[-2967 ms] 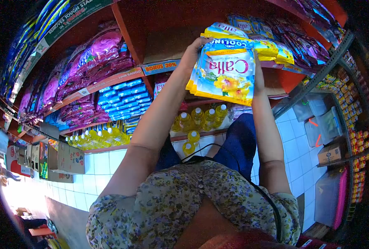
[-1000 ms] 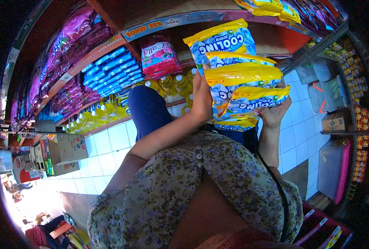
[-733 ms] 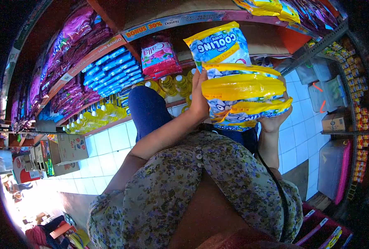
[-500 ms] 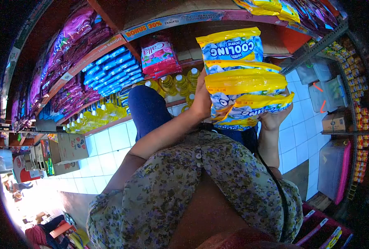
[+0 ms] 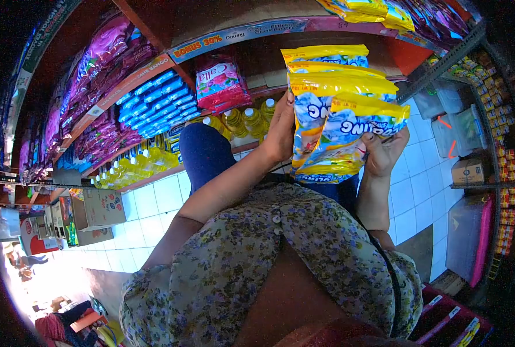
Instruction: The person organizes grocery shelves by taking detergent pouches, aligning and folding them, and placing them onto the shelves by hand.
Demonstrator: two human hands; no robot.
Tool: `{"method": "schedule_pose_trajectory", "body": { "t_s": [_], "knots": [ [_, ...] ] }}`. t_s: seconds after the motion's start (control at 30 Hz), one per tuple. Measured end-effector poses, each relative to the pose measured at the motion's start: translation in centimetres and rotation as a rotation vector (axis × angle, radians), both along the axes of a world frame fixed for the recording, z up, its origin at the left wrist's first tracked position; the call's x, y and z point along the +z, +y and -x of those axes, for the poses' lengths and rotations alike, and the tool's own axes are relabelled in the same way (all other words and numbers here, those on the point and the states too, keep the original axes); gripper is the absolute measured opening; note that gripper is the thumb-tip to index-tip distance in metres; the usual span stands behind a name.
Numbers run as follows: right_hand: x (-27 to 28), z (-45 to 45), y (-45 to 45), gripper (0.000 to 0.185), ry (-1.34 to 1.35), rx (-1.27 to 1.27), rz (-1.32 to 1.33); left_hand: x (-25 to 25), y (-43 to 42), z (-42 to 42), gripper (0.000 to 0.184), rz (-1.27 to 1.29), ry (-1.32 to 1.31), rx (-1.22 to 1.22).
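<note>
Several yellow-and-blue packets (image 5: 356,124) marked "Cooling" are stacked in an overlapping bunch before my chest, their printing upside down to me. My left hand (image 5: 279,130) grips the bunch along its left edge, fingers partly hidden behind it. On the right, my right hand (image 5: 383,153) holds the front packet, thumb on its face and the other fingers behind. Just beyond the bunch lies the shelf's bare board (image 5: 263,63), with a pink "Calla" pack (image 5: 220,84) at its left.
Blue packs (image 5: 156,104) and purple packs (image 5: 104,63) fill the shelves on the left. Bottles of yellow oil (image 5: 139,165) line the floor level below. Yellow packs (image 5: 373,13) sit on the upper shelf. Clear bins (image 5: 463,231) and a small carton (image 5: 467,172) stand at right.
The bunch has tilted so the front packets' faces show more. My right thumb has come onto the front packet's face; my left hand keeps its grip.
</note>
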State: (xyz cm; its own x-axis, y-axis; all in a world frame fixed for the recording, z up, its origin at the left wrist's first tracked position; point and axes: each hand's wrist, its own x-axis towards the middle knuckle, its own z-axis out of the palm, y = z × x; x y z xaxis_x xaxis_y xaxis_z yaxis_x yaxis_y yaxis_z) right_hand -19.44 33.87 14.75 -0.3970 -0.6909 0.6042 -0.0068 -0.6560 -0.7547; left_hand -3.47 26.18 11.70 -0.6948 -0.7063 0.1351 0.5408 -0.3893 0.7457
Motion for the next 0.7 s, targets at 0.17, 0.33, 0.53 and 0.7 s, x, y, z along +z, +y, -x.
{"method": "schedule_pose_trajectory", "body": {
  "t_s": [0.17, 0.33, 0.53, 0.7],
  "knots": [
    [0.1, 0.0, -0.1, 0.054, -0.081, 0.076, -0.05, 0.0, 0.7, 0.7, 0.048, -0.151, -0.033, 0.085],
    [-0.3, 0.4, 0.3, 0.059, -0.102, 0.091, -0.048, -0.7, 0.4, 1.1, 0.049, -0.11, 0.013, -0.008],
    [-0.5, 0.7, 0.7, 0.067, -0.096, 0.086, -0.089, -0.3, 1.1, 1.0, 0.052, -0.051, 0.017, 0.017],
    [-0.1, 0.6, 1.0, 0.07, -0.113, 0.105, -0.084, 0.0, 1.4, 1.2, 0.049, 0.044, -0.033, 0.065]
  ]
}}
